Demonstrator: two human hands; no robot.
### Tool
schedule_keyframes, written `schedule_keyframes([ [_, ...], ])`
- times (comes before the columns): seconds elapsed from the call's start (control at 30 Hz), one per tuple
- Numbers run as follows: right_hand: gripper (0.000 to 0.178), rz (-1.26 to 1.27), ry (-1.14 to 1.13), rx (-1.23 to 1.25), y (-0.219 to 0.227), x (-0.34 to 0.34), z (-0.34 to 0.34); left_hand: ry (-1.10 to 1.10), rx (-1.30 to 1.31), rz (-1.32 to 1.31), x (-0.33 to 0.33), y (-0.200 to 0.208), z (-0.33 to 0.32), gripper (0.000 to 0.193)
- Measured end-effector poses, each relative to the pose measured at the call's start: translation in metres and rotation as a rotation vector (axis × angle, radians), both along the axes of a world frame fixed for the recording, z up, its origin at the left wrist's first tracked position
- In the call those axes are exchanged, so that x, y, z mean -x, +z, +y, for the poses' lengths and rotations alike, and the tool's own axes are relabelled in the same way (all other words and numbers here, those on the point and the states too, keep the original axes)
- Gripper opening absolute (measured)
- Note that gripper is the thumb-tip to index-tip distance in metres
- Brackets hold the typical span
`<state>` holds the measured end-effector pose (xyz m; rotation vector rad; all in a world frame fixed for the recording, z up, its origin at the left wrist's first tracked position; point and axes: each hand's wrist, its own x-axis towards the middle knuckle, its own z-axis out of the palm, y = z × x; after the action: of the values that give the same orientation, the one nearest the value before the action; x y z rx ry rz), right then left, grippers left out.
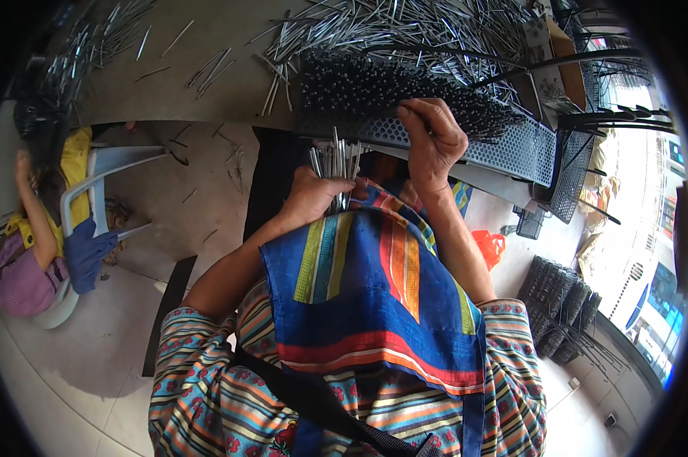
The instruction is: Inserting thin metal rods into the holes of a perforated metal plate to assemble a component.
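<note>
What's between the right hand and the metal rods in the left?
Nothing visible blocks the gap from right hand to metal rods in the left hand; the perforated tray appears to lie beyond it.

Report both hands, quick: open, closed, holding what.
Left hand: closed around a bundle of metal rods.
Right hand: fingers curled in; whether it holds anything cannot be told.
</note>
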<state>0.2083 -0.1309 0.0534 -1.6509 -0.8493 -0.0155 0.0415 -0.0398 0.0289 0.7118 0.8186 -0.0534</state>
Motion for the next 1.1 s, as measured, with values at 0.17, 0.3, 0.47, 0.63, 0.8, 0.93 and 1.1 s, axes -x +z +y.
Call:
schedule_keyframes([
  [0.17,0.013,-0.071,-0.045,0.028,0.003,0.001,0.001,-0.008,-0.003,-0.018,0.000,0.001,0.000,0.019],
  [0.3,0.012,-0.026,-0.052,0.037,0.000,0.001,0.000,-0.025,-0.018,-0.014,0.002,0.001,-0.001,0.018],
  [0.47,0.011,-0.078,-0.036,0.072,-0.011,0.005,0.003,0.009,0.007,0.008,0.001,0.000,-0.003,0.016],
  [0.63,0.013,-0.207,-0.052,0.299,-0.011,0.010,0.006,0.042,0.036,0.031,0.000,0.005,-0.001,0.016],
  [0.8,0.012,-0.099,-0.028,0.267,-0.009,0.005,0.009,0.056,0.104,0.034,-0.002,-0.001,-0.001,0.015],
  [0.93,0.010,-0.138,-0.013,0.348,-0.009,0.005,0.009,0.058,0.155,-0.007,-0.001,-0.006,0.002,0.019],
  [1.1,0.011,0.346,0.241,0.564,-0.001,0.015,-0.005,0.088,0.175,-0.079,-0.001,-0.004,0.000,0.023],
])
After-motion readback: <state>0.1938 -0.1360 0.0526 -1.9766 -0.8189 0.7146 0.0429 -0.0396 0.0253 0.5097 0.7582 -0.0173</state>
